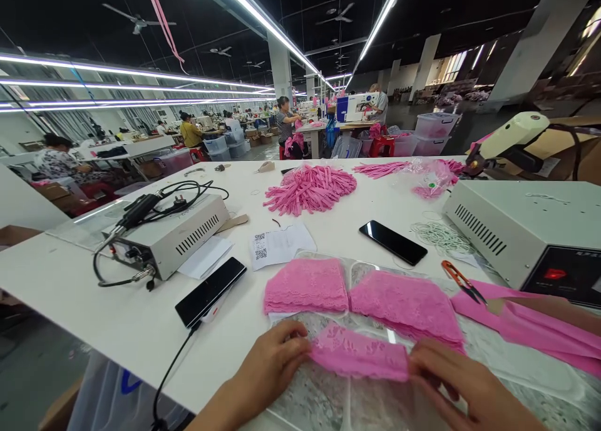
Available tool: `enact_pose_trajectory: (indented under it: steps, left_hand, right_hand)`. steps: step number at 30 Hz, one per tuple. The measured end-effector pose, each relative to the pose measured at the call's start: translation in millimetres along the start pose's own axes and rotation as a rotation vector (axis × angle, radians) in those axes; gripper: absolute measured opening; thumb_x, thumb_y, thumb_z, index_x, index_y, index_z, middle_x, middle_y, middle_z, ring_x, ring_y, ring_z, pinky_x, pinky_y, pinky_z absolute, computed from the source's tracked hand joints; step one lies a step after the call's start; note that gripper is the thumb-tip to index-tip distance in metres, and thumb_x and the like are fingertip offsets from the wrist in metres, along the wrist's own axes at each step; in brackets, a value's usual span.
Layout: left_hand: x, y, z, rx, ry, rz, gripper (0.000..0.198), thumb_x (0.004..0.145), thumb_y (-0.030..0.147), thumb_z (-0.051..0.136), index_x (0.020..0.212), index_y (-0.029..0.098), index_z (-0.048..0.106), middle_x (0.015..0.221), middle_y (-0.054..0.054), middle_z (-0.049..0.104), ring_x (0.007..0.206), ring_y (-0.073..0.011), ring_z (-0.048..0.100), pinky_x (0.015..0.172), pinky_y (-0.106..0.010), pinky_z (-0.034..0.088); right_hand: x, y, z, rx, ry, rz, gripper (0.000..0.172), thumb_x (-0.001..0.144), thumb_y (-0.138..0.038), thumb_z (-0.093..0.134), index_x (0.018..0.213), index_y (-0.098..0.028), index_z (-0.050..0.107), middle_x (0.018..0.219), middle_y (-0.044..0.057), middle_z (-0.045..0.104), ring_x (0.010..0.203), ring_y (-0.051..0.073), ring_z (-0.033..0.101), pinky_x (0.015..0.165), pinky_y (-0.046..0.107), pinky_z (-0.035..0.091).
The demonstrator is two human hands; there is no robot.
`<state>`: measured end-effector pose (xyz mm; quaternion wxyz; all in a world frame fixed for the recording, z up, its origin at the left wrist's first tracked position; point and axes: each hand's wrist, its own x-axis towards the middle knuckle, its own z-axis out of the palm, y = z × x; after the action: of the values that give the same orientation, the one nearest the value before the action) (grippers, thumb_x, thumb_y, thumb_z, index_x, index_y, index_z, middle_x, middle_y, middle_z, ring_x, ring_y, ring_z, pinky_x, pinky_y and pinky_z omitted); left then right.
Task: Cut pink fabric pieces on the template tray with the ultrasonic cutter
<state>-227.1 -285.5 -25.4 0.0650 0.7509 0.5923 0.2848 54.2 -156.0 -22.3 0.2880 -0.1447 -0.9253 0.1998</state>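
Observation:
My left hand (270, 365) pinches the left end of a small pink lace piece (359, 354), and my right hand (462, 387) grips its right end. The piece lies stretched flat between them at the near table edge. Just beyond it sit two stacks of pink lace pieces, one on the left (306, 285) and one on the right (406, 302). All of this rests on a clear plastic sheet (328, 393).
On the white table (117, 312): a grey machine with cables (171, 233), two black phones (210, 291) (393, 242), a paper slip (279, 245), orange snips (462, 282), a pile of pink strips (310, 188), rubber bands (441, 235), another machine (530, 227), pink fabric (539, 331). Other people work at far tables.

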Motion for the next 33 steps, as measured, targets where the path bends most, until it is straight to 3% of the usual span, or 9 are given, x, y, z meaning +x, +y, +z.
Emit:
enact_pose_trajectory:
  steps: [3,6,9,11,15,20,29,33]
  left_hand:
    - [29,-11,-20.2,-0.051,0.066,-0.066,0.022,0.094,0.021,0.047,0.089,0.020,0.068,0.094,-0.005,0.066,0.081,-0.0126,0.065,0.072,-0.020,0.053]
    - [62,-31,-45.5,-0.010,0.150,-0.103,0.022,0.093,0.023,0.048,0.086,0.019,0.069,0.091,-0.005,0.065,0.079,-0.0134,0.064,0.070,-0.021,0.052]
    - [83,-56,-64.5,0.049,0.233,-0.125,0.022,0.094,0.026,0.049,0.090,0.020,0.069,0.096,-0.006,0.065,0.083,-0.0152,0.063,0.068,-0.022,0.051]
    - [84,-71,-68.3,0.090,0.269,-0.122,0.022,0.093,0.029,0.049,0.093,0.020,0.070,0.102,-0.007,0.063,0.089,-0.0171,0.062,0.074,-0.026,0.052]
    - [62,-94,-54.7,0.145,0.223,-0.090,0.023,0.093,0.031,0.051,0.089,0.022,0.072,0.105,-0.007,0.064,0.091,-0.0186,0.064,0.079,-0.030,0.053]
    - [34,-104,-33.2,0.184,0.130,-0.067,0.021,0.094,0.028,0.052,0.097,0.026,0.073,0.107,-0.005,0.066,0.094,-0.0174,0.065,0.084,-0.029,0.054]
    - [27,-106,-34.5,0.263,0.085,-0.047,0.021,0.092,0.021,0.052,0.101,0.025,0.071,0.112,-0.006,0.065,0.100,-0.0176,0.064,0.089,-0.032,0.053]
    - [24,-93,-42.0,0.287,0.080,0.000,0.023,0.091,0.018,0.051,0.103,0.024,0.070,0.113,-0.009,0.064,0.102,-0.0202,0.063,0.089,-0.036,0.053]
  right_hand:
    - [45,6,-21,-0.008,-0.008,0.055,0.022,0.095,-0.018,0.041,0.077,-0.023,0.051,0.066,-0.001,0.056,0.051,0.012,0.053,0.043,0.022,0.043]
    - [96,17,-34,-0.057,0.082,0.023,0.020,0.094,-0.021,0.045,0.075,-0.022,0.051,0.066,-0.001,0.055,0.053,0.013,0.051,0.047,0.023,0.043]
    - [137,33,-32,-0.078,0.137,-0.020,0.017,0.094,-0.021,0.046,0.079,-0.020,0.053,0.073,0.001,0.057,0.058,0.013,0.051,0.053,0.025,0.044]
    - [150,43,-21,-0.089,0.168,-0.074,0.017,0.096,-0.023,0.044,0.083,-0.019,0.055,0.081,0.004,0.058,0.066,0.015,0.054,0.060,0.028,0.046]
    - [141,62,19,-0.110,0.094,-0.189,0.020,0.099,-0.028,0.048,0.086,-0.016,0.058,0.083,0.002,0.059,0.075,0.015,0.058,0.068,0.031,0.050]
    - [112,74,58,-0.130,-0.022,-0.210,0.017,0.097,-0.031,0.056,0.097,-0.015,0.062,0.093,0.003,0.062,0.078,0.015,0.061,0.070,0.032,0.054]
    - [112,76,58,-0.086,-0.115,-0.156,0.017,0.096,-0.030,0.056,0.092,-0.015,0.061,0.091,0.003,0.062,0.080,0.016,0.060,0.074,0.034,0.053]
    - [101,70,44,-0.038,-0.159,-0.089,0.017,0.093,-0.021,0.051,0.083,-0.017,0.063,0.084,0.004,0.062,0.076,0.016,0.059,0.070,0.030,0.049]
